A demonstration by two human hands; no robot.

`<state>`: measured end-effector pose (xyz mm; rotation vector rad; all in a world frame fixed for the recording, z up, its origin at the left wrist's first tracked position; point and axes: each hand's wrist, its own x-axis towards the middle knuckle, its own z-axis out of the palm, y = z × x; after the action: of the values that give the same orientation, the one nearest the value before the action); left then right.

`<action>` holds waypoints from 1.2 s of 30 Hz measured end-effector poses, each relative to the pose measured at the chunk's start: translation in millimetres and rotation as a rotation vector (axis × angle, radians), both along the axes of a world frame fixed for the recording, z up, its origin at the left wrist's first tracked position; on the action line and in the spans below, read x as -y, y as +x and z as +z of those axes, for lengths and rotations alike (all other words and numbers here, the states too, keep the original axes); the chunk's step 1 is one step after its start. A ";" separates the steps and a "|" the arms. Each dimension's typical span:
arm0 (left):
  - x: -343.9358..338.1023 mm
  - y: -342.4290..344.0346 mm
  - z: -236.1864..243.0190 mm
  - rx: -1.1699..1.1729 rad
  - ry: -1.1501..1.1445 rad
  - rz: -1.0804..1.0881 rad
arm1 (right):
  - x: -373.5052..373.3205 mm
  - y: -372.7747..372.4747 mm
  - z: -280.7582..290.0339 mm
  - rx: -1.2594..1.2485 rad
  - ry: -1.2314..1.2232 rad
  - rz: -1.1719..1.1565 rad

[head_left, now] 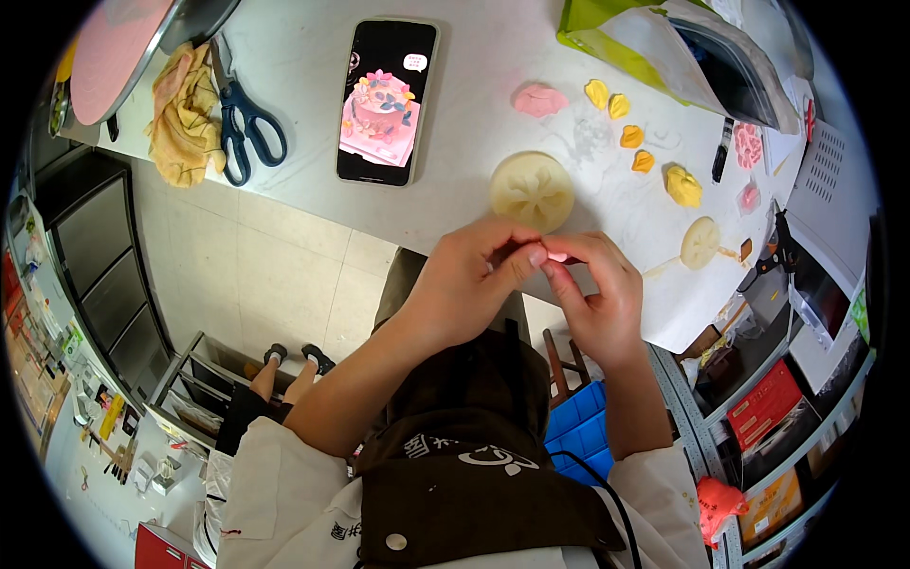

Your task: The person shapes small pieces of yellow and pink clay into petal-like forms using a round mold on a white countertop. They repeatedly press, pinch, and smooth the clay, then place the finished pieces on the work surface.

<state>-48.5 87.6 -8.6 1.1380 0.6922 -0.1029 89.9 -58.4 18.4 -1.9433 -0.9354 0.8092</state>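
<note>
A small piece of pink fondant-like paste (557, 256) is pinched between the fingertips of both hands at the table's near edge. My left hand (481, 275) is closed, its thumb against the paste. My right hand (599, 296) is closed on the paste from the other side; the fingers cover most of it. Just beyond them lies a round cream mould (532, 190) with a petal-shaped hollow. A flat pink lump (539, 100) sits farther back. Yellow petal pieces (595, 93), orange petal pieces (631, 137) and a yellow lump (682, 187) lie to its right.
A phone (387, 102) showing a pink flowered cake lies on the table (294, 57). Scissors (248, 133) and a yellow cloth (185, 114) are at left. A second mould (700, 243), black marker (722, 150) and open bag (682, 57) stand right. Another person's legs (284, 379) show lower left.
</note>
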 end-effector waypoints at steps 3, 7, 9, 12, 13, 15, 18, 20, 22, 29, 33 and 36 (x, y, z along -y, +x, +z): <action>0.3 -0.4 -0.9 0.028 0.172 -0.024 | -3.9 -0.6 9.8 -0.356 -0.055 -0.093; 1.4 -0.4 0.0 0.180 0.474 -0.036 | 12.0 13.2 0.6 -0.902 -0.045 -0.226; -1.5 0.7 2.6 0.184 0.484 -0.075 | 14.0 15.4 -2.4 -1.056 -0.016 -0.266; 0.1 5.0 9.9 0.030 0.333 0.003 | 14.3 13.3 -4.0 -1.008 0.028 -0.291; 2.4 6.4 11.7 -0.047 0.254 0.052 | 15.6 9.7 -6.2 -0.932 0.024 -0.299; 6.4 7.0 10.5 -0.074 0.188 0.098 | 15.3 5.6 -8.2 -0.792 0.018 -0.289; 6.4 5.7 11.7 -0.084 0.168 0.096 | 12.1 2.7 -6.9 -0.619 -0.001 -0.239; 4.8 3.4 11.2 -0.067 0.163 0.065 | 7.0 4.3 -0.4 -0.528 -0.027 -0.198; 3.5 -0.5 7.8 -0.036 0.138 0.027 | 2.5 4.0 0.8 -0.444 -0.077 -0.132; -7.8 -0.8 3.2 -0.099 0.018 -0.115 | -4.5 5.9 6.5 -0.281 -0.129 -0.024; 11.9 0.3 -4.9 -0.011 0.133 0.051 | -8.4 8.8 3.2 -0.208 -0.118 0.034; 16.7 2.4 -6.8 -0.046 0.115 0.139 | -15.2 5.7 1.4 -0.096 -0.071 0.022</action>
<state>-46.1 70.8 -15.4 1.1964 0.8252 0.0291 95.6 -43.2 19.8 -1.9395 -0.8826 0.9515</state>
